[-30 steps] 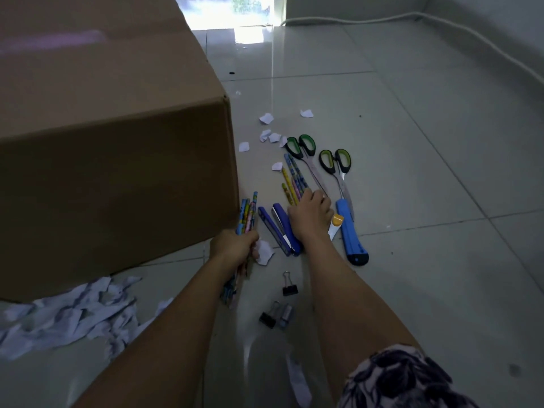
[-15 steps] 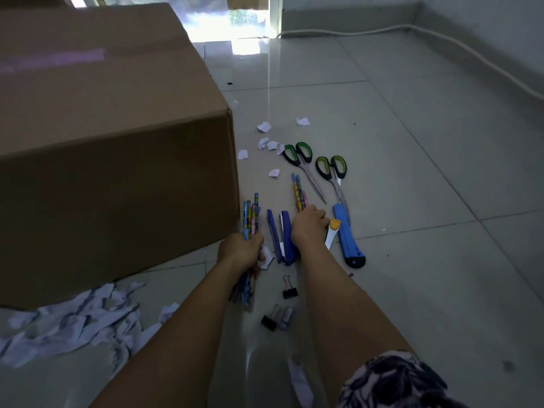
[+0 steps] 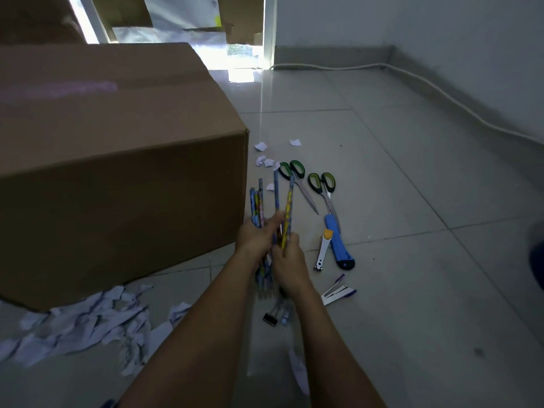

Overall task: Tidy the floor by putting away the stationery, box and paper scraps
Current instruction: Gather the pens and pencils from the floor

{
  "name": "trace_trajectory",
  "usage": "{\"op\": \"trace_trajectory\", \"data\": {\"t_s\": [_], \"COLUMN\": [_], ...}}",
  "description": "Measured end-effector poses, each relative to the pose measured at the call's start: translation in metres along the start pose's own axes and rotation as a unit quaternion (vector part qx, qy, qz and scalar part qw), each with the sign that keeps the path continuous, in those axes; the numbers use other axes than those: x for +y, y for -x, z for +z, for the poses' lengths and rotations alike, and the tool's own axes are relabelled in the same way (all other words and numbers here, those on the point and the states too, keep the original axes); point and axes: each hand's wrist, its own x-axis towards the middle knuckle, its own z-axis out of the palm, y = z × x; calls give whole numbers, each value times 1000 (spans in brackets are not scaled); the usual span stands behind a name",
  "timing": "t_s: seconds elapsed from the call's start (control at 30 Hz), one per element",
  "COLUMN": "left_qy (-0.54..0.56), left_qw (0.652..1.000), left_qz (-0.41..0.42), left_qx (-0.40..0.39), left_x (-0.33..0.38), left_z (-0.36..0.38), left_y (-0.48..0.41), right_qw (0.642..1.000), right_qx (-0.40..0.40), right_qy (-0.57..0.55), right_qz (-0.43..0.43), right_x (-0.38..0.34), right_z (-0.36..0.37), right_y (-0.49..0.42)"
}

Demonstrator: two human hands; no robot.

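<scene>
- Pencils [image 3: 255,207] in a bunch, up off the floor [image 3: 397,304], just beside the near corner of the big brown box [image 3: 117,172].
- Left hand [image 3: 256,238] gripping that bunch, fingers curled tight round it, one finger reaching over to the right.
- Right hand [image 3: 290,260] touching the left hand, fingers curled round two pencils [image 3: 290,201], one mostly yellow and one blue, tips pointing away.
- Two scissors with green and black handles on the floor past the hands: near scissors [image 3: 294,178] closer to the box, far scissors [image 3: 322,187] just to the right, blades pointing back at the person.
- Blue knife [image 3: 338,245] flat on the floor right of the hands, with a small white cutter [image 3: 323,250] with an orange end just beside it.
- White and purple stapler [image 3: 338,293] on the floor, near the right wrist.
- Black clip [image 3: 270,319] and clear clip [image 3: 285,315] side by side under the arms.
- Small paper bits [image 3: 265,160] near the scissor handles.
- Big heap of paper scraps [image 3: 82,322] on the floor against the front of the box, left of the left arm.
- White cable [image 3: 441,92] along the bottom of the far wall.
</scene>
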Motion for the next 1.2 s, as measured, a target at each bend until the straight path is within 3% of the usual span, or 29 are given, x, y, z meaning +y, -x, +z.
{"op": "trace_trajectory", "data": {"t_s": [0.23, 0.5, 0.73, 0.9, 1.2], "left_qy": [-40, 21, 48, 20, 72], "left_qw": [999, 1000, 998, 996, 996], "left_qz": [27, 10, 30, 86, 40], "left_qx": [-19, 15, 36, 30, 23], "left_x": [1, 8, 3, 7, -9], "left_z": [1, -25, -30, -30, -47], "left_y": [13, 20, 30, 32, 39], "right_qw": [994, 991, 980, 970, 994], "right_qx": [-50, -95, -166, -211, -99], "right_qy": [20, 23, -86, -103, 30], "right_qz": [-97, -94, 73, 59, 32], "right_x": [-5, -17, -11, -13, -8], "right_z": [8, 30, 28, 26, 50], "right_y": [16, 19, 25, 22, 18]}}
